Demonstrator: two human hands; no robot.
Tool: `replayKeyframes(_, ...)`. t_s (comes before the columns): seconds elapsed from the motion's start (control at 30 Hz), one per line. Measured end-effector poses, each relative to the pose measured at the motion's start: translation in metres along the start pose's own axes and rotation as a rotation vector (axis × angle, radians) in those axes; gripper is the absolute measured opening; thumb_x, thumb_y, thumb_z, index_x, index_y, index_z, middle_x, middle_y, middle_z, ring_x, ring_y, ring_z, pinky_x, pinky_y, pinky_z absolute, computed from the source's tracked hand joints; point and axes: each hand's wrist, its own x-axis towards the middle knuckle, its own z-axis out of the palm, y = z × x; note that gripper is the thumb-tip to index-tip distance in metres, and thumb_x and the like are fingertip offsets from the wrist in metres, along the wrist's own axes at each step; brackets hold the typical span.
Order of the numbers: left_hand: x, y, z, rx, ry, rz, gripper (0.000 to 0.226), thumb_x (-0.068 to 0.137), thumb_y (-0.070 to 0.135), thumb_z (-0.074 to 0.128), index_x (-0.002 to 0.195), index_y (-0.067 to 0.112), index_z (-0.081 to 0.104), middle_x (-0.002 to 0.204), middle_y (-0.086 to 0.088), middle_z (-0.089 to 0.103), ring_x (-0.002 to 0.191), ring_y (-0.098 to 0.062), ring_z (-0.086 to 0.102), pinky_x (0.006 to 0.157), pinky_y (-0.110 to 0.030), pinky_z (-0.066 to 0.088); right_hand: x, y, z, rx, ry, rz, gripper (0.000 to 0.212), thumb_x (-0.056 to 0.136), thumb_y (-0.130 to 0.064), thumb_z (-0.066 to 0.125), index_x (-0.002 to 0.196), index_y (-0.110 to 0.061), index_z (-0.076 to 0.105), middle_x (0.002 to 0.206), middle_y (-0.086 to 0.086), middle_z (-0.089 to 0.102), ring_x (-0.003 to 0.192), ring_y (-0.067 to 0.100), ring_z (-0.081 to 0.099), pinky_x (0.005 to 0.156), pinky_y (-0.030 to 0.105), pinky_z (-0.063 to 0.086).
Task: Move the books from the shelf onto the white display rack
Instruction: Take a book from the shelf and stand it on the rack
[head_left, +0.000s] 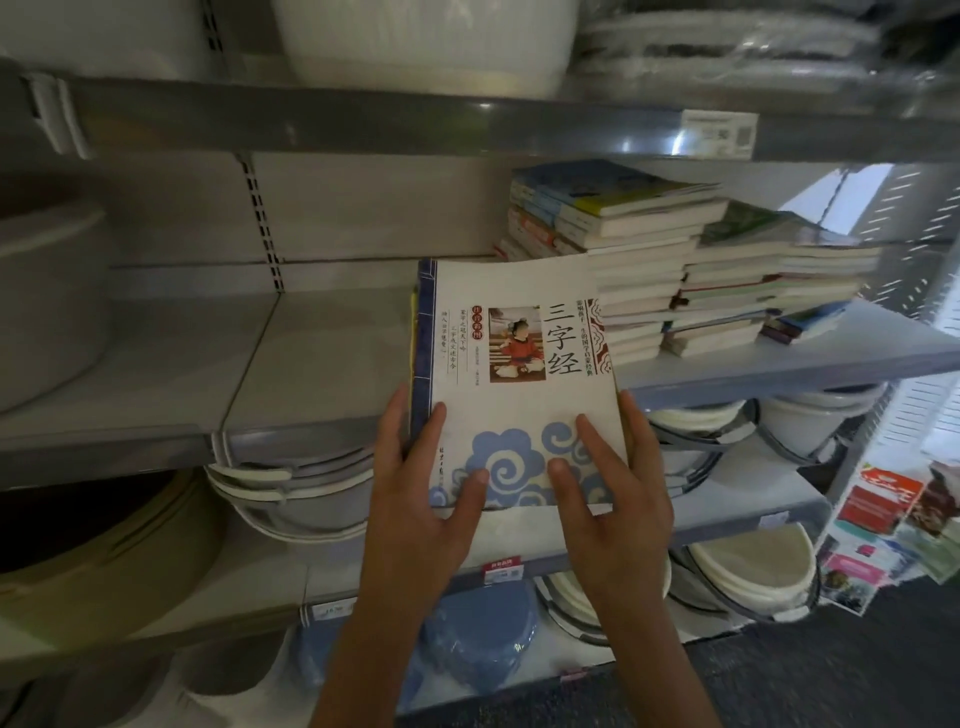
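Observation:
A white book with a blue spine and blue cloud pattern (514, 374) is held in front of the grey shelf (291, 374), with more books seemingly under it. My left hand (426, 499) grips its lower left edge, thumb on the cover. My right hand (613, 499) holds the lower right edge, fingers spread over the cover. Behind it, stacks of books (649, 270) lie flat on the right part of the shelf. The white display rack is not in view.
Stacked plastic basins (291, 493) and buckets (753, 571) fill the lower shelves. A white tub (426, 47) sits on the upper shelf. Colourful leaflets (893, 525) lie at the right near the dark floor. The shelf's left half is bare.

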Motion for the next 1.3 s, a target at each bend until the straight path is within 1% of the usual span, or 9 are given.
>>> replayKeyframes(0.13,-0.020,0.040,0.027,-0.066,-0.048,0.053,0.061,0.090,0.045,0.057,0.144,0.022,0.041,0.161,0.002,0.024,0.145,0.003,0.023,0.109,-0.005,0.026,-0.008,0.004,-0.060,-0.068,0.047,0.041,0.045,0.091,-0.034,0.059,0.127,-0.006,0.065,0.153,0.011,0.039,0.140,0.021,0.040,0.108,0.026,0.042)
replayKeyframes(0.27,-0.052,0.098,0.071,-0.142,-0.116,0.076,0.062,0.089,0.045,0.056,0.144,0.021,0.043,0.161,0.000,0.025,0.145,0.005,0.023,0.112,-0.009,0.026,-0.025,0.015,-0.144,-0.143,0.123,0.067,0.043,0.092,-0.035,0.058,0.129,-0.014,0.061,0.154,0.011,0.037,0.141,0.019,0.039,0.106,0.038,0.047)
replayKeyframes(0.33,-0.073,0.129,0.095,-0.193,-0.154,0.082,0.062,0.088,0.045,0.057,0.144,0.021,0.044,0.162,0.001,0.025,0.147,0.000,0.025,0.113,-0.014,0.029,-0.035,0.021,-0.189,-0.171,0.161,0.072,0.043,0.091,-0.034,0.060,0.129,-0.013,0.061,0.153,0.010,0.037,0.142,0.015,0.037,0.107,0.036,0.046)
replayKeyframes(0.47,-0.122,0.191,0.142,-0.272,-0.241,0.095,0.066,0.088,0.045,0.057,0.145,0.013,0.046,0.162,0.000,0.026,0.145,-0.001,0.028,0.109,-0.008,0.031,-0.063,0.033,-0.281,-0.250,0.221,0.132,0.044,0.088,-0.026,0.067,0.129,-0.009,0.063,0.153,0.002,0.035,0.141,0.001,0.033,0.107,0.020,0.042)
replayKeyframes(0.63,-0.171,0.260,0.200,-0.339,-0.345,0.170,0.065,0.092,0.047,0.054,0.147,0.015,0.043,0.162,0.007,0.022,0.147,-0.012,0.031,0.113,-0.033,0.041,-0.092,0.043,-0.384,-0.294,0.300,0.201,0.044,0.087,-0.020,0.067,0.129,-0.010,0.061,0.152,0.002,0.035,0.137,0.015,0.040,0.105,0.008,0.036)
replayKeyframes(0.87,-0.204,0.334,0.270,-0.396,-0.455,0.236,0.065,0.091,0.047,0.054,0.148,0.016,0.044,0.162,0.014,0.020,0.146,0.000,0.025,0.110,-0.036,0.042,-0.111,0.066,-0.482,-0.370,0.421,0.286,0.045,0.089,-0.029,0.064,0.130,-0.009,0.062,0.154,0.003,0.034,0.139,0.019,0.041,0.105,0.024,0.042)
replayKeyframes(0.97,-0.209,0.354,0.301,-0.439,-0.521,0.256,0.065,0.092,0.047,0.054,0.149,0.018,0.042,0.164,0.011,0.020,0.147,-0.005,0.026,0.110,-0.042,0.044,-0.109,0.082,-0.511,-0.396,0.464,0.305,0.045,0.089,-0.028,0.064,0.131,-0.010,0.062,0.155,0.004,0.034,0.140,0.020,0.041,0.105,0.026,0.043)
replayKeyframes(1.1,-0.211,0.376,0.353,-0.471,-0.554,0.286,0.062,0.092,0.048,0.054,0.149,0.027,0.038,0.163,0.011,0.022,0.147,-0.007,0.028,0.107,-0.049,0.048,-0.100,0.114,-0.546,-0.420,0.496,0.320,0.043,0.090,-0.032,0.063,0.132,-0.020,0.058,0.157,0.001,0.033,0.142,0.016,0.038,0.108,0.020,0.040)
replayKeyframes(1.3,-0.195,0.409,0.456,-0.556,-0.619,0.271,0.065,0.091,0.052,0.052,0.149,0.025,0.040,0.162,0.018,0.018,0.148,-0.009,0.027,0.103,-0.051,0.050,-0.063,0.181,-0.600,-0.485,0.547,0.371,0.044,0.088,-0.030,0.065,0.131,-0.026,0.057,0.157,-0.003,0.032,0.142,0.011,0.036,0.106,0.010,0.036)
